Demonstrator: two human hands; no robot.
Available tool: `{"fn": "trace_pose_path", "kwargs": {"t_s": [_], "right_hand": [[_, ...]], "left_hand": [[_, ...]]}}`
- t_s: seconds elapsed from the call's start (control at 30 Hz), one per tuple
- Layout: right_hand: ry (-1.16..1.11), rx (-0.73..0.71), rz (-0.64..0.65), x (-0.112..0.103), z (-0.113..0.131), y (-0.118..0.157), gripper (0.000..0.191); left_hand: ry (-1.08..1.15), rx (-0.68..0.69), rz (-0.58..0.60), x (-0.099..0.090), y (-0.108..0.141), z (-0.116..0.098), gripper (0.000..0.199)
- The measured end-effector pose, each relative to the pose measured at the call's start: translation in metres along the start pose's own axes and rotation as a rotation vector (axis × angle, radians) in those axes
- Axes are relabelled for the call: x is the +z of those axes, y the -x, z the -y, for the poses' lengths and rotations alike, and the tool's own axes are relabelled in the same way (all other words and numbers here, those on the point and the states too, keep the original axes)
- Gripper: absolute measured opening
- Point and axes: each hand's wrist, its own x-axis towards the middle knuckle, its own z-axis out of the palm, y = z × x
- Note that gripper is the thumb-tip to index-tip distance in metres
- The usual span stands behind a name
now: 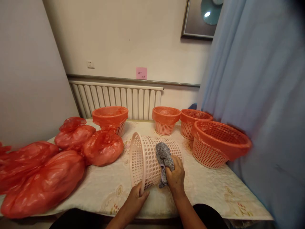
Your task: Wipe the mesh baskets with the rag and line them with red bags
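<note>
A pale pink perforated basket (150, 159) lies on its side near the middle of the table, its open mouth facing left. My left hand (137, 197) grips the lower part of its rim, thumb inside. A grey cloth (164, 156) is bunched in my right hand (175, 175), whose fingers are closed round it, and the cloth rests against the basket's outer side wall. No red bag lines this basket.
Several tied red bags (103, 148) fill the table's left side. Baskets lined with red bags stand at the back left (109, 116), back centre (166, 119) and right (214, 146). A blue curtain (243, 79) hangs along the right; a radiator (119, 97) is behind.
</note>
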Motion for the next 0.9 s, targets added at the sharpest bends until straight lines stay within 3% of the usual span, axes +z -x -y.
{"fn": "trace_pose_path", "kwargs": {"t_s": [0.27, 0.9], "right_hand": [[-0.005, -0.014, -0.01, 0.0006, 0.0003, -0.0003, 0.034], [0.0, -0.019, -0.016, 0.0009, -0.0009, 0.0008, 0.037]], "left_hand": [[0.001, -0.018, -0.022, 0.0009, -0.0007, -0.0095, 0.039], [0.07, 0.007, -0.053, 0.0077, -0.0083, -0.0028, 0.037]]}}
